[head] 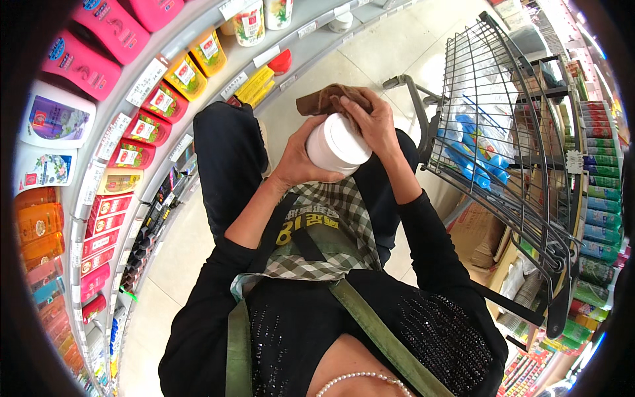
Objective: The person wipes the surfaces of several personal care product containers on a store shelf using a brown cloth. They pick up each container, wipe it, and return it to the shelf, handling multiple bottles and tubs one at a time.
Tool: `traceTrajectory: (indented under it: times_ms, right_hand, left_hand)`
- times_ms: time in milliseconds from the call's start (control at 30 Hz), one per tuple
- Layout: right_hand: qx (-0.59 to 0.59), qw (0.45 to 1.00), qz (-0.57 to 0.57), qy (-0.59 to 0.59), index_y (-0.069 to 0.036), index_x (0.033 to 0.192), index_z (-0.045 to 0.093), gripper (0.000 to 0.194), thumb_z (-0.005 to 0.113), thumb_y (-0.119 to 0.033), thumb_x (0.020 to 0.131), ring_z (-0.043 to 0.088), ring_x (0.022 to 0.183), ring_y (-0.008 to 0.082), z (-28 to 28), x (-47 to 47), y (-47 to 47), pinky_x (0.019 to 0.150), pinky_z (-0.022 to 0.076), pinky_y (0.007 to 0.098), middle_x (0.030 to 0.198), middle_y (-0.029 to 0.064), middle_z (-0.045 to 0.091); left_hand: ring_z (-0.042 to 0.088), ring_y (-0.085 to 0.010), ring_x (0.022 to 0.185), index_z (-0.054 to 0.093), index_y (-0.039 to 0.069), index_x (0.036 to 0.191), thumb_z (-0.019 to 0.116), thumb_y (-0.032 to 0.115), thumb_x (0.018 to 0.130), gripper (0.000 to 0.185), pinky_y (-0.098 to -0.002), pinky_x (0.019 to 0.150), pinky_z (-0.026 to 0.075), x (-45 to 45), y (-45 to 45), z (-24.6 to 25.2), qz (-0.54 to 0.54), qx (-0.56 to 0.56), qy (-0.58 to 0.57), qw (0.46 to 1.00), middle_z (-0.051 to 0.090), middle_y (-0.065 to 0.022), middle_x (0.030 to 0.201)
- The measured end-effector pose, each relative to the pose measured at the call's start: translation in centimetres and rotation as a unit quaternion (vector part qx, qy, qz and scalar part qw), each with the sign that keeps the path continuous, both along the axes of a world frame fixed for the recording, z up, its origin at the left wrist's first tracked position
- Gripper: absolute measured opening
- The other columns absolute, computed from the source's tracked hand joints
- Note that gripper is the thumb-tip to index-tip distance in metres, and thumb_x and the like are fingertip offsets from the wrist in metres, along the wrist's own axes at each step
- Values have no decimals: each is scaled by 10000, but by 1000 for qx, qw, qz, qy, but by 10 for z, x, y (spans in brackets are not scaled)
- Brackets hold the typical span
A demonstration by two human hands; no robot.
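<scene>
My left hand [302, 154] is wrapped around a white lidded plastic tub [339, 142], held above my lap. A brown cloth [327, 99] is bunched in the fingers of my right hand [373, 119], which presses it against the far right side of the tub. One end of the cloth hangs out past the tub to the left. Below my forearms lies a green-and-white checked apron [317, 223] with printed writing. The underside of the tub and part of the cloth are hidden by my hands.
Curved-looking shelves [106, 149] on the left hold pink bottles [82, 64], red tubs [148, 126] and yellow tubs [186, 73]. At the right stands a wire shopping cart [476, 99] with blue bottles [469, 151] inside. A cardboard box [476, 233] sits beneath it, beside more stocked shelving [600, 198].
</scene>
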State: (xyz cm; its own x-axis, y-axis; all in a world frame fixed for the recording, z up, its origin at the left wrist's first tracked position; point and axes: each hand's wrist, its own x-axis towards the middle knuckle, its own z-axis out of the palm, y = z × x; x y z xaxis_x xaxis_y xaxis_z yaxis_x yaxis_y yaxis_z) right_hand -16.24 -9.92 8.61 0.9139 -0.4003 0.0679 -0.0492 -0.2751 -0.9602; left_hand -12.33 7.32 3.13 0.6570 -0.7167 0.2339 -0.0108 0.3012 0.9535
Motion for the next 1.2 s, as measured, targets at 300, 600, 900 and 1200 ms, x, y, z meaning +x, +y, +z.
traceTrajectory:
  times_ms: [300, 600, 900, 1200]
  right_hand:
    - [316, 943, 11, -106, 23, 1207, 562, 392, 595, -251, 928, 558, 1150, 228, 20, -40, -7, 980, 440, 334, 1253, 156, 565]
    - [247, 954, 147, -87, -10, 1311, 497, 546, 684, -220, 843, 465, 1251, 267, -7, -42, 13, 1037, 384, 359, 1366, 173, 461]
    - [344, 933, 53, -88, 15, 1263, 511, 369, 511, -225, 982, 598, 1019, 148, -38, -36, 11, 905, 475, 266, 1152, 75, 615]
    - [25, 979, 199, -41, -57, 1140, 603, 303, 630, -209, 879, 564, 1147, 298, 28, -41, 10, 961, 460, 368, 1292, 157, 537]
  left_hand:
    - [547, -172, 1089, 463, 43, 1294, 883, 132, 560, 851, -326, 971, 423, 7, 12, 6, -28, -26, 166, 985, 577, -54, 1158]
    - [599, -208, 1078, 446, 26, 1317, 685, 213, 817, 585, -344, 923, 488, -10, 19, -14, -130, -93, 399, 903, 583, -99, 1210]
    - [619, -261, 1072, 455, -7, 1320, 680, 393, 798, 695, -399, 930, 504, -6, 31, -23, -167, -161, 520, 822, 601, -146, 1216]
    - [582, -182, 1087, 478, -4, 1286, 802, 83, 670, 702, -315, 959, 453, -5, 20, -7, -112, 78, 280, 950, 608, -94, 1167]
